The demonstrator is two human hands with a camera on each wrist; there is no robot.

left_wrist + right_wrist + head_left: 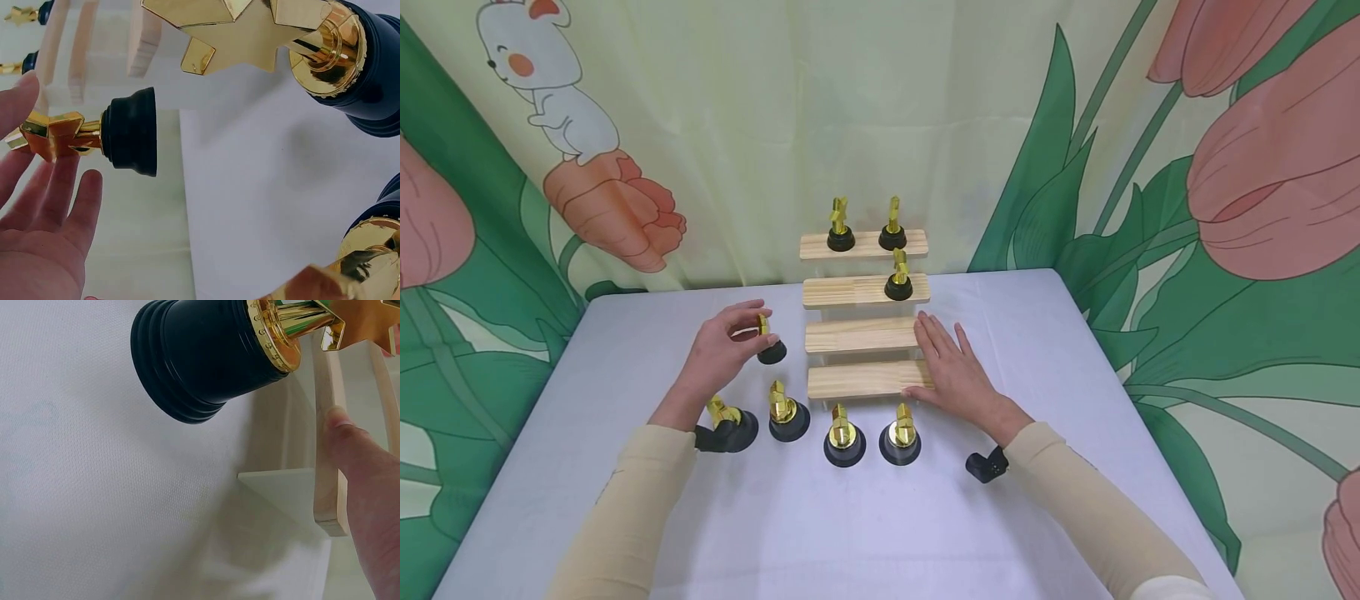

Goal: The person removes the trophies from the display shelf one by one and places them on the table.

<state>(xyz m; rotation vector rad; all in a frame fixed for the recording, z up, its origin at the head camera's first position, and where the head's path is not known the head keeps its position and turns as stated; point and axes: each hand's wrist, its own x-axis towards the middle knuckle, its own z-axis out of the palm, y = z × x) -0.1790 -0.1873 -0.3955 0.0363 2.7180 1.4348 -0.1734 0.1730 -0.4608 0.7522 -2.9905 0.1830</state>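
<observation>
Star trophy (772, 353) is hanging over the white-covered surface (880, 533), just beside the left ends of a four-tier wooden rack (859, 337). The right hand (958, 375) is resting with straight fingers on the rack's right end. The left hand (726, 342) is clamping its grip on the gold star (53, 134), thumb opposite fingers. The trophy is probably handling as light and stiff, its polished gold looking slippery; the black base (132, 132) is likely offering a surer hold.
</observation>
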